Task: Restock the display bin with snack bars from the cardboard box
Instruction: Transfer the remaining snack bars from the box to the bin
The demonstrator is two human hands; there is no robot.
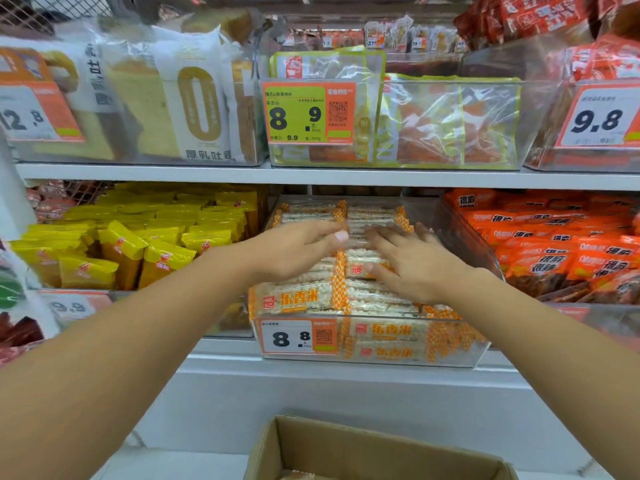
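A clear display bin point(457, 355) on the lower shelf holds rows of snack bars point(301, 299) in white wrappers with orange checkered ends. My left hand point(291, 249) lies over the left row, fingers stretched flat and pressing on the bars. My right hand point(412, 263) rests flat on the right row, fingers spread, thumb on a bar. Neither hand grips a bar. The cardboard box point(374, 448) stands open below, at the bottom middle of the view; its inside is mostly out of sight.
Yellow snack packs point(138, 244) fill the bin to the left, orange packs point(568, 247) the bin to the right. The upper shelf point(311, 174) carries bins of bread and clear bags just above my hands. A price tag reading 8.8 point(294, 337) fronts the bin.
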